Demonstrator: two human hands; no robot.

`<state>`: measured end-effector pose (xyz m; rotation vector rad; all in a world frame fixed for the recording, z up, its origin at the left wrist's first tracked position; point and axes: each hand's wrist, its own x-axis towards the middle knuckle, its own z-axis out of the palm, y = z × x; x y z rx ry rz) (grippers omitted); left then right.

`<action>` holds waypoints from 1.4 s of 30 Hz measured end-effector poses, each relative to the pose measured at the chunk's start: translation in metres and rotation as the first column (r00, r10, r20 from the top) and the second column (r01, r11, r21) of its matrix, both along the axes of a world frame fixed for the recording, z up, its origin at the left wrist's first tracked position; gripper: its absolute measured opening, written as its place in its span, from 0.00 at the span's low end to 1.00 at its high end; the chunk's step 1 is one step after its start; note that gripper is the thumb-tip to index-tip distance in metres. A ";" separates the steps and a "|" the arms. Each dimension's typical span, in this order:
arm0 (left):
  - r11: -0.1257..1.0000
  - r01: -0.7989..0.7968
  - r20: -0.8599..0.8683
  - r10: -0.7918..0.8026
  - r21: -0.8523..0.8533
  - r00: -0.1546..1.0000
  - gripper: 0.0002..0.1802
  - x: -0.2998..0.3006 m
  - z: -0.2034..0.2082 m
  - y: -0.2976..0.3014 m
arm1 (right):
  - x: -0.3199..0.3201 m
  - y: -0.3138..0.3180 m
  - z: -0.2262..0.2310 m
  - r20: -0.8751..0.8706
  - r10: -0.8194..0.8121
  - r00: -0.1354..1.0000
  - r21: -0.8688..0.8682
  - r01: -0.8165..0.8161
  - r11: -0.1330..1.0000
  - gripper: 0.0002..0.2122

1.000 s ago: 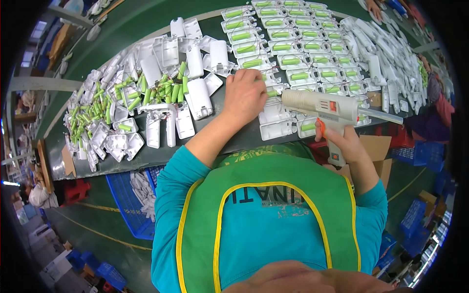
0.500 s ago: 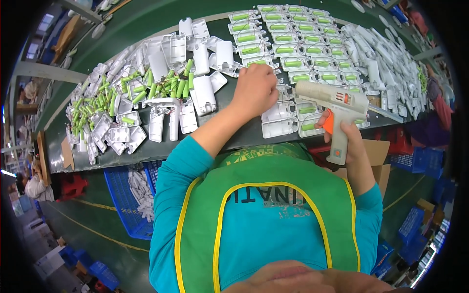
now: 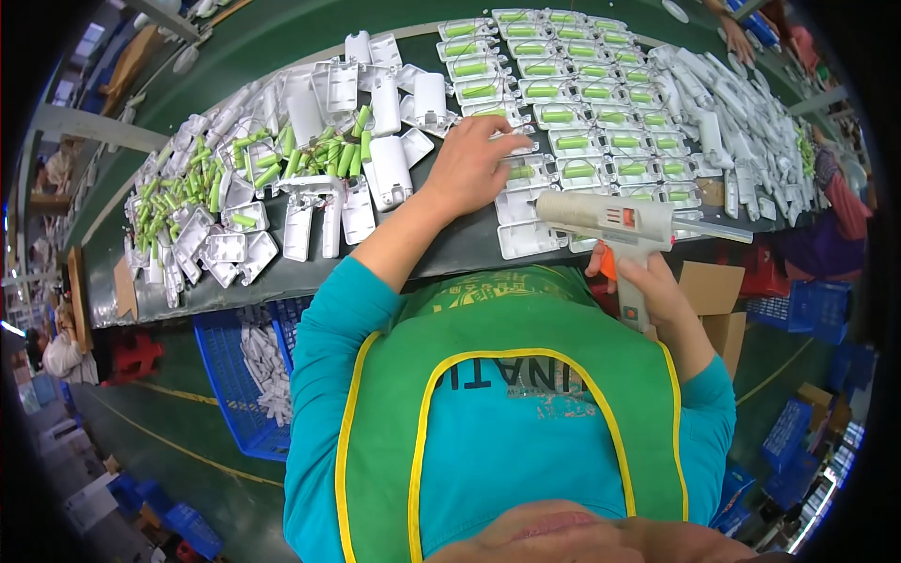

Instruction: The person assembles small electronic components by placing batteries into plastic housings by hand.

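My right hand [image 3: 654,286] is closed round the grip of a white glue gun [image 3: 601,218], a finger at its orange trigger. A translucent glue stick [image 3: 713,231] juts from the gun's right end, while its other end hangs over the nearest casings. My left hand [image 3: 472,164] bends its fingers over a white plastic casing [image 3: 519,141] in the left row; the fingertips are partly hidden. Just beyond those fingers lies another casing with a green battery [image 3: 490,112]. Further rows of open casings with green batteries [image 3: 579,171] and thin wires stretch away from me.
Loose green batteries [image 3: 324,161] and white casings [image 3: 389,169] are heaped on the left. More white parts [image 3: 718,122] are piled right of the rows. Below the table edge stand a blue basket [image 3: 221,385] and a cardboard box [image 3: 709,286]. Another person's hand [image 3: 740,42] shows at the far right.
The glue gun has moved left and slightly toward me with my right hand. My left hand has shifted slightly left, and its fingers look more spread. Another person's hand has appeared at the far right.
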<state>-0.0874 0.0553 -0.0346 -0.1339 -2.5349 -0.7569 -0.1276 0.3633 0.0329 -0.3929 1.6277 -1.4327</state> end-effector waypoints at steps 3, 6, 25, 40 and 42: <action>0.983 0.164 -0.015 -0.166 -0.077 0.986 0.25 0.009 0.012 -0.003 | 0.002 -0.001 -0.001 -0.042 0.019 0.999 -0.007 -0.019 1.000 0.23; 0.966 0.240 0.012 -0.240 -0.098 0.971 0.23 0.014 0.020 0.000 | 0.004 0.000 -0.005 -0.039 0.023 0.999 0.006 -0.023 1.000 0.23; 0.948 -0.313 0.032 0.311 0.062 0.950 0.04 -0.029 -0.012 0.005 | 0.004 -0.011 0.003 -0.039 0.081 0.996 0.055 -0.079 0.995 0.20; 0.966 -0.232 -0.122 0.246 0.115 0.962 0.12 0.033 0.032 -0.040 | 0.003 0.000 0.006 -0.023 -0.007 1.000 0.041 0.008 0.999 0.22; 0.915 -0.395 -0.142 0.382 -0.076 0.913 0.08 0.051 0.040 -0.068 | 0.001 0.001 0.004 0.025 -0.007 1.000 -0.014 0.007 1.000 0.27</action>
